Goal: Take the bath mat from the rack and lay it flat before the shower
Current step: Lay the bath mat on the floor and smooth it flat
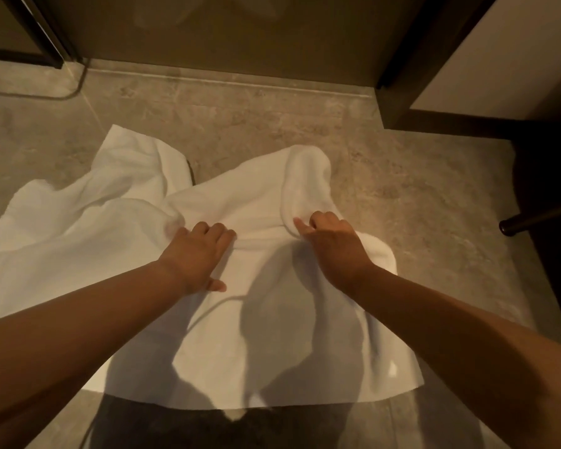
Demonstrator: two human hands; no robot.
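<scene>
The white bath mat lies on the grey stone floor, rumpled, with its far right corner folded back over itself and its left part bunched in waves. My left hand rests palm down on the mat's middle, fingers spread. At the near end of that folded flap, my right hand has its fingers curled on the fabric's edge. The mat's near edge lies straight close to my legs.
The shower threshold and its glass door run across the far side. A dark door frame stands at the right, with a dark rod end poking in from the right edge. Bare floor lies between the mat and the threshold.
</scene>
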